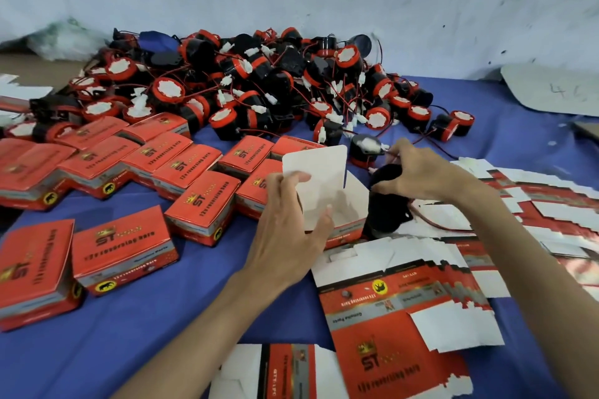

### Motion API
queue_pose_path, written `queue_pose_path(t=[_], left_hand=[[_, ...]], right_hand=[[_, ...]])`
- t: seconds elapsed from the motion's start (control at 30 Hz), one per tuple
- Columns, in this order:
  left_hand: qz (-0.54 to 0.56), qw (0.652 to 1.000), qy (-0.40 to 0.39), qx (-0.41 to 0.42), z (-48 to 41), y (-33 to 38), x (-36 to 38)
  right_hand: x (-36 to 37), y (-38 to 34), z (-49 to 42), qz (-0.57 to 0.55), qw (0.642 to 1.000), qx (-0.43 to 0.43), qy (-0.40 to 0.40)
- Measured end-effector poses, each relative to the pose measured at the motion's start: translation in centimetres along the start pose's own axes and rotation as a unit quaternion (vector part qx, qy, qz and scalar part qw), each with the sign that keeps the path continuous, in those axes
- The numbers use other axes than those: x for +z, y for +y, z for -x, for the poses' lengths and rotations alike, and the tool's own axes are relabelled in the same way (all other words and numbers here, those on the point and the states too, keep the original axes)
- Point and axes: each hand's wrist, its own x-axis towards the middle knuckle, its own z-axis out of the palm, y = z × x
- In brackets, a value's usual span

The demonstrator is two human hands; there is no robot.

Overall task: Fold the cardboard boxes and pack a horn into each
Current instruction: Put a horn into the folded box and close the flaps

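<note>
Blue cloth (129, 334) underneath; your left hand (285, 223) clamps the open box (324, 185), your right hand (421, 175) curls round a horn (385, 204) just beside those fingers.

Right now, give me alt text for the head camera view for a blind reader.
A person's left hand holds an open red box, its white flap up, while the right hand grips a black horn at the box's right edge. On the blue cloth, a pile of horns lies behind, closed boxes to the left, flat box blanks to the right.
</note>
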Motion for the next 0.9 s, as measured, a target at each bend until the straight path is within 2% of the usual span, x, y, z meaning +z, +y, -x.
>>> queue_pose_path(t=[0.1, 0.17, 0.23, 0.3, 0.33, 0.37, 0.4, 0.43, 0.47, 0.57, 0.63, 0.7, 0.77, 0.83, 0.9], left_hand=[[-0.002, 1.0, -0.001, -0.001, 0.0, 0.0, 0.0], [-0.003, 1.0, -0.001, -0.001, -0.1, 0.1, 0.0], [-0.006, 1.0, -0.001, -0.002, -0.1, 0.2, 0.0], [-0.009, 1.0, -0.001, -0.002, -0.1, 0.2, 0.0], [-0.009, 1.0, -0.001, -0.002, -0.1, 0.2, 0.1], [-0.008, 1.0, -0.002, -0.001, -0.1, 0.2, 0.0], [-0.006, 1.0, -0.002, -0.001, -0.1, 0.2, 0.0], [-0.004, 1.0, -0.003, -0.001, -0.1, 0.2, 0.1], [-0.002, 1.0, -0.003, 0.0, -0.2, 0.1, 0.1], [0.016, 1.0, -0.005, 0.001, -0.3, -0.2, 0.1], [0.036, 0.999, -0.008, -0.001, -0.4, -0.3, 0.1], [0.047, 0.999, -0.006, -0.001, -0.5, -0.5, 0.1], [0.054, 0.999, -0.003, 0.003, -0.5, -0.6, 0.1], [0.074, 0.997, -0.004, 0.009, -0.6, -0.5, 0.1], [0.114, 0.993, -0.011, -0.003, -0.6, -0.4, 0.1]], right_hand=[[-0.4, 0.4, 0.3, 0.006, 0.979, -0.034, 0.202], [-0.5, 1.0, 0.3, 0.043, 0.952, -0.052, 0.297], [-0.2, 1.9, 0.2, 0.074, 0.949, -0.071, 0.297], [0.0, 2.8, -0.2, 0.007, 0.975, -0.062, 0.211], [-0.3, 2.9, -0.2, -0.071, 0.985, -0.03, 0.156], [-0.9, 2.5, -0.1, -0.182, 0.976, 0.017, 0.118], [-1.6, 2.5, -0.1, -0.299, 0.945, 0.061, 0.115], [-2.5, 2.8, -0.1, -0.388, 0.907, 0.092, 0.135], [-3.2, 3.1, 0.0, -0.402, 0.892, 0.094, 0.182], [-5.1, 3.0, 1.0, -0.265, 0.903, 0.041, 0.336], [-5.6, 1.1, 1.9, -0.263, 0.888, -0.015, 0.376], [-5.5, -2.0, 3.2, -0.303, 0.886, -0.076, 0.343], [-4.4, -5.3, 4.7, -0.308, 0.902, -0.154, 0.26], [-2.2, -7.8, 6.2, -0.216, 0.929, -0.251, 0.164], [0.4, -8.5, 6.5, -0.072, 0.939, -0.319, 0.108]])
